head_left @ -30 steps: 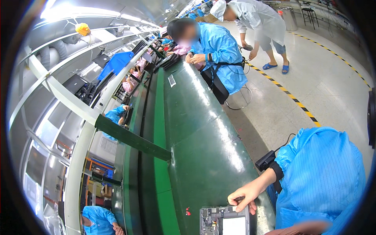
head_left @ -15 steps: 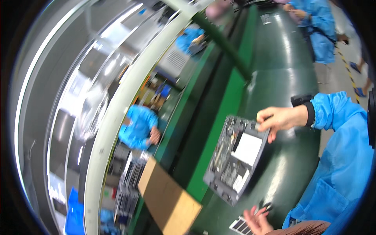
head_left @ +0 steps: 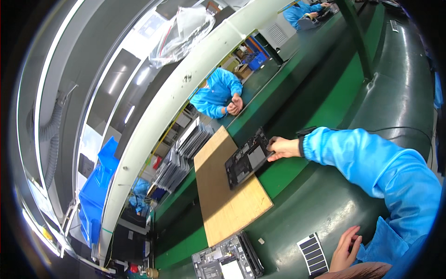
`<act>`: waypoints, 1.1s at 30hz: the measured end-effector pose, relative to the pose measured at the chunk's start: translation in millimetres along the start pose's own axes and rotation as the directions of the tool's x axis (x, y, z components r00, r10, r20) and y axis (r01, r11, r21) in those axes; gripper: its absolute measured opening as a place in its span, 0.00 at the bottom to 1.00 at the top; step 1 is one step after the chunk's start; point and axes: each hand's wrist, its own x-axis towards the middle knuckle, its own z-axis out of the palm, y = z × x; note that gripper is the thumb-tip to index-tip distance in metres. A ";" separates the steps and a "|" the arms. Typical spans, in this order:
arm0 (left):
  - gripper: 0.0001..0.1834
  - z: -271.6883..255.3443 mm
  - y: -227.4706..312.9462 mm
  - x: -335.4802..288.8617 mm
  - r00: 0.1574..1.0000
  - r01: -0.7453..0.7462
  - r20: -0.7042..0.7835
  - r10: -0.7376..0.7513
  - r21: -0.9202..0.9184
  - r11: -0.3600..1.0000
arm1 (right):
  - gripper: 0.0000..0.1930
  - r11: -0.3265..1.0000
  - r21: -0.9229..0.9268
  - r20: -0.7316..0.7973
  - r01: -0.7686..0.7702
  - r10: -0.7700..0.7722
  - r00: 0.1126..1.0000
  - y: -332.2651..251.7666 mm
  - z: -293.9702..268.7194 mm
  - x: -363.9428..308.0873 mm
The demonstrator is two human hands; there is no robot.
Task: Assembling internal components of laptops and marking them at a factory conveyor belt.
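Observation:
My right hand (head_left: 284, 148) grips the near edge of a dark electronics housing (head_left: 241, 163), its inner parts and a pale rectangular block exposed. The housing is tilted over the far right part of a wooden board (head_left: 232, 204); whether it touches the board I cannot tell. Low in the view, my left hand (head_left: 346, 249) holds nothing, fingers extended and slightly bent. Beside it lies a white sheet with black rectangles (head_left: 313, 255). At the bottom, near the board's end, similar opened housings (head_left: 227, 260) form a stack.
The green work surface (head_left: 297, 214) has a raised ledge under the board. Across it, a person in blue (head_left: 216, 93) sits beside stacked flat grey units (head_left: 172, 169). A pale curved beam (head_left: 153, 139) and a green post (head_left: 355, 39) cross the view. A cable (head_left: 395, 129) runs behind my right arm.
My right hand has carried the housing farther away, over the wooden board. The view has shifted, bringing the stacked housings into sight. My left hand stays near the sheet.

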 end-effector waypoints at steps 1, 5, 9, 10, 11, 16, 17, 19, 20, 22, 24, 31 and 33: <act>0.19 -0.8 1.7 0.9 0.999 0.014 0.033 -0.015 0.008 1.000 | 0.11 1.000 -0.009 -0.008 -0.005 0.005 1.000 1.7 15.6 7.0; 0.18 -1.1 6.4 3.4 0.990 0.105 0.095 -0.106 0.011 0.994 | 0.11 0.981 0.045 0.014 0.188 -0.189 0.982 49.2 24.3 95.7; 0.17 -4.5 10.8 3.4 0.990 0.133 0.040 -0.132 -0.005 0.991 | 0.12 0.951 -0.179 0.094 0.253 -0.240 0.966 36.3 66.7 92.6; 0.17 -6.4 12.1 3.6 0.990 0.139 0.042 -0.138 -0.009 0.990 | 0.12 0.796 -0.497 0.138 0.347 -0.322 0.937 38.0 66.4 86.4; 0.17 -7.7 13.7 3.5 0.997 0.070 0.013 -0.071 0.075 0.995 | 0.13 0.532 -0.747 0.211 0.399 -0.380 0.901 39.4 65.9 78.9; 0.17 -1.6 20.4 -4.4 0.999 0.015 0.044 -0.024 0.177 0.984 | 0.12 0.408 -0.813 0.393 0.415 -0.141 0.909 27.5 24.7 -30.3; 0.16 -1.8 17.9 -5.1 0.999 -0.008 0.036 0.001 0.190 0.982 | 0.12 0.411 -0.812 0.423 0.414 -0.073 0.903 23.2 21.0 -53.9; 0.15 -3.1 15.7 -5.8 0.999 -0.026 0.028 0.021 0.191 0.981 | 0.11 0.438 -0.755 0.545 0.489 0.003 0.839 16.4 6.7 -101.7; 0.14 -2.2 15.5 -6.0 0.999 -0.050 0.031 0.045 0.181 0.982 | 0.11 0.438 -0.766 0.530 0.471 0.013 0.848 13.7 -6.8 -129.0; 0.11 -17.2 14.7 6.9 0.982 -0.088 -0.144 0.124 0.238 0.967 | 0.11 0.400 -0.666 0.707 0.630 0.069 0.704 16.3 6.9 -141.7; 0.10 -11.9 29.5 3.1 0.987 -0.113 -0.097 0.129 0.156 0.981 | 0.11 0.376 -0.679 0.711 0.630 0.122 0.693 11.7 -16.6 -201.3; 0.07 -2.2 35.7 10.7 0.985 -0.170 -0.017 0.171 0.061 0.984 | 0.07 -0.125 -0.673 0.739 0.729 -0.127 0.661 56.3 -73.5 -278.9; 0.07 -10.3 33.8 9.7 0.986 -0.154 -0.057 0.158 0.070 0.986 | 0.06 -0.012 -0.685 0.716 0.728 -0.190 0.671 71.5 -71.3 -265.0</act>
